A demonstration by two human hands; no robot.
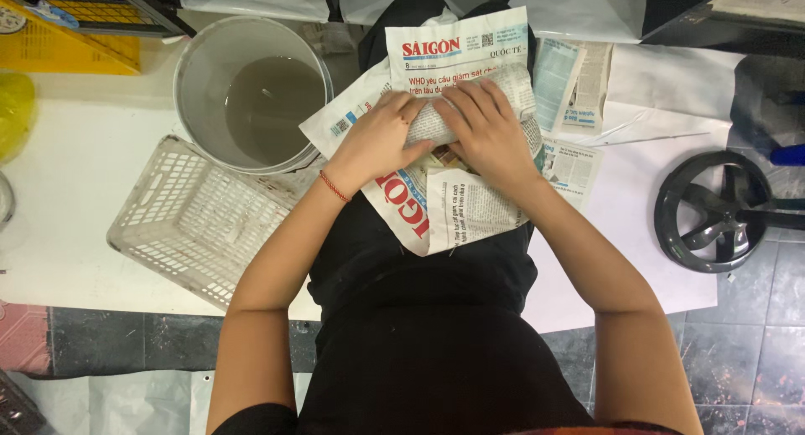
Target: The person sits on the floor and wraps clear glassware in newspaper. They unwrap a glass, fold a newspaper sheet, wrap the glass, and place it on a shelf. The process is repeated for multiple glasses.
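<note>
A bundle wrapped in newspaper (511, 87) lies on my lap on top of spread newspaper sheets (457, 208). My left hand (377, 141), with a red thread bracelet on its wrist, presses on the bundle's left end. My right hand (486, 133) lies flat over the bundle's middle, fingers spread and touching the left hand. What is inside the wrap is hidden. My black clothing shows under the sheets.
A grey bucket (197, 74) of murky water stands at my left, next to a white plastic basket (193, 221) lying on white paper. More newspaper pieces (570, 78) lie to the right. A black wheel (713, 208) rests on the tiled floor at far right. A yellow crate (59, 41) is upper left.
</note>
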